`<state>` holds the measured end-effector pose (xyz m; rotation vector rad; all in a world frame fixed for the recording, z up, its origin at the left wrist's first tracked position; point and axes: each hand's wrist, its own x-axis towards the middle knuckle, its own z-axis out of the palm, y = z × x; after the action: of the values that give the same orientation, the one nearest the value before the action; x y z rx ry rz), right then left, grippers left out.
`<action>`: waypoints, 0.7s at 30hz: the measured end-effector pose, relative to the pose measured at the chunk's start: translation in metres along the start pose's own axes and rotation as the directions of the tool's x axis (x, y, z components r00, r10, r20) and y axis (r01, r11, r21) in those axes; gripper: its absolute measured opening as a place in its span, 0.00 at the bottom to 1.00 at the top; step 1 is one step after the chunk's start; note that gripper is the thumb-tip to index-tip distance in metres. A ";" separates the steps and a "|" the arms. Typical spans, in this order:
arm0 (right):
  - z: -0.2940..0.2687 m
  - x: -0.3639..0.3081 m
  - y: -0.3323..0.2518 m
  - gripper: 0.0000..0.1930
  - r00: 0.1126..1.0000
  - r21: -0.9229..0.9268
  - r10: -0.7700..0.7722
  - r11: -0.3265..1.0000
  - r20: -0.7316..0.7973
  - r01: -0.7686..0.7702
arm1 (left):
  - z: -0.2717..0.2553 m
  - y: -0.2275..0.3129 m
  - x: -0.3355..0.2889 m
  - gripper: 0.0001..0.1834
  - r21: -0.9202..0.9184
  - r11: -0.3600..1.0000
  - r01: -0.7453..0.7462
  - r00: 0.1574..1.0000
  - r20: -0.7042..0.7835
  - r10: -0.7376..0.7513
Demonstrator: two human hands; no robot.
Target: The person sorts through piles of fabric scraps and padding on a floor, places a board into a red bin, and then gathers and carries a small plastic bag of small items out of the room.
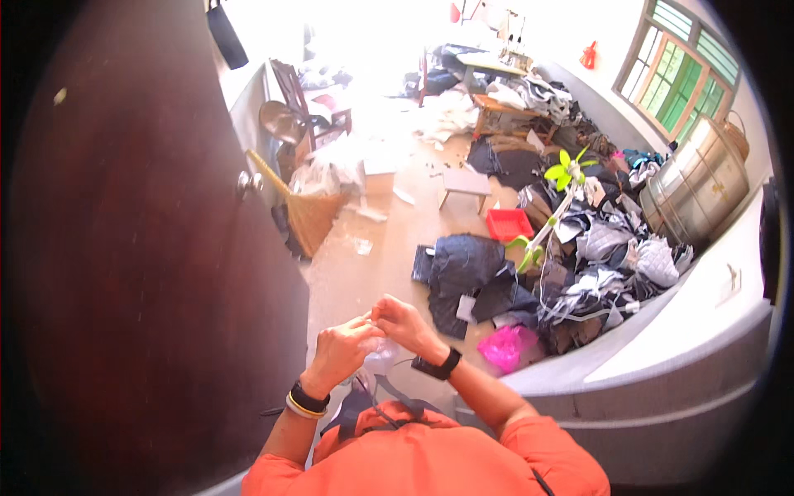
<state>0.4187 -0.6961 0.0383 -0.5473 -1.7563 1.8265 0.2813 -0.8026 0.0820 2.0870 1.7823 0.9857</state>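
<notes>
My left hand [341, 354] and my right hand [402, 324] meet in front of my body, with fingertips pinched close together. Below them hangs a piece of clear, shiny plastic [380, 354], which looks like a thin bag. Both hands appear to grip its upper edge; the fingers hide exactly where. Dark bands circle both wrists, and the left one also wears a pale ring-shaped bracelet.
A dark door [157, 248] fills the left side, with a straw broom [313, 217] beyond it. Heaped cloth [591, 248], a green-bladed standing fan [569, 171], a red basket [509, 224], a small stool [465, 182] and a pink plastic bag [506, 347] lie ahead and right.
</notes>
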 end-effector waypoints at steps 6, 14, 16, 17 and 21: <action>-0.054 0.121 -0.001 0.07 0.935 0.034 -0.042 0.998 -0.353 0.058 | 0.000 -0.080 0.138 0.12 -0.306 0.951 -0.048 0.971 -0.236 -0.027; -0.172 0.298 -0.001 0.03 0.862 -0.262 -0.191 0.963 -0.469 0.070 | 0.026 -0.184 0.339 0.11 -0.242 0.957 0.163 0.959 -0.190 -0.211; -0.208 0.347 -0.010 0.03 0.868 -0.311 -0.221 0.947 -0.444 0.082 | 0.034 -0.214 0.392 0.11 -0.236 0.963 0.130 0.960 -0.213 -0.182; -0.226 0.371 -0.018 0.02 0.875 -0.302 -0.192 0.952 -0.445 0.055 | 0.037 -0.227 0.419 0.11 -0.232 0.968 0.095 0.959 -0.240 -0.152; -0.305 0.461 -0.025 0.05 0.853 -0.543 -0.373 0.830 -0.366 0.129 | 0.034 -0.245 0.526 0.13 -0.321 0.902 0.290 0.917 -0.177 -0.358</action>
<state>0.2583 -0.1678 0.0789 -0.8174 -1.8435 0.9315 0.1285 -0.2425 0.0972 1.4872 1.8784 1.3361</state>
